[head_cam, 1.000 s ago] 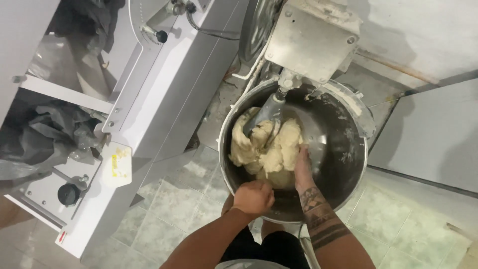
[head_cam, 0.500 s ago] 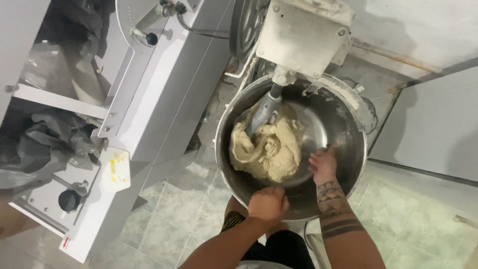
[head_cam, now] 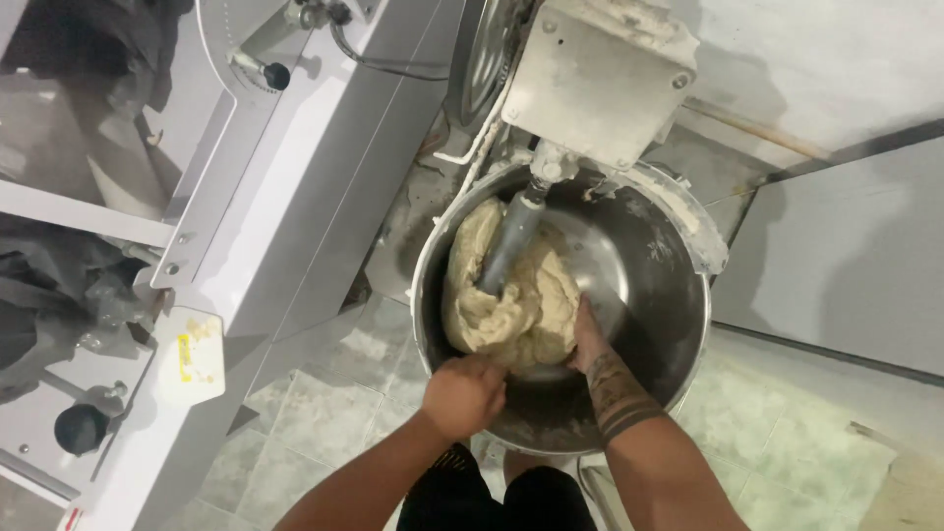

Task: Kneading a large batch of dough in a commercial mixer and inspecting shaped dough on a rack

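A large steel mixer bowl stands on the floor under a grey mixer head. A big lump of beige dough lies in its left half, wrapped around the metal dough hook. My right hand reaches into the bowl and presses against the dough's right lower side, fingers partly hidden by it. My left hand is closed in a fist at the bowl's near rim, just below the dough; whether it grips the rim I cannot tell.
A long white machine with a black knob runs along the left. A second black knob sits at lower left. Grey tiled floor lies between machine and bowl. A grey wall panel stands at right.
My right hand has moved from the bowl's right side back onto the dough. The dough mass has shifted toward the left of the bowl. The view has drifted slightly.
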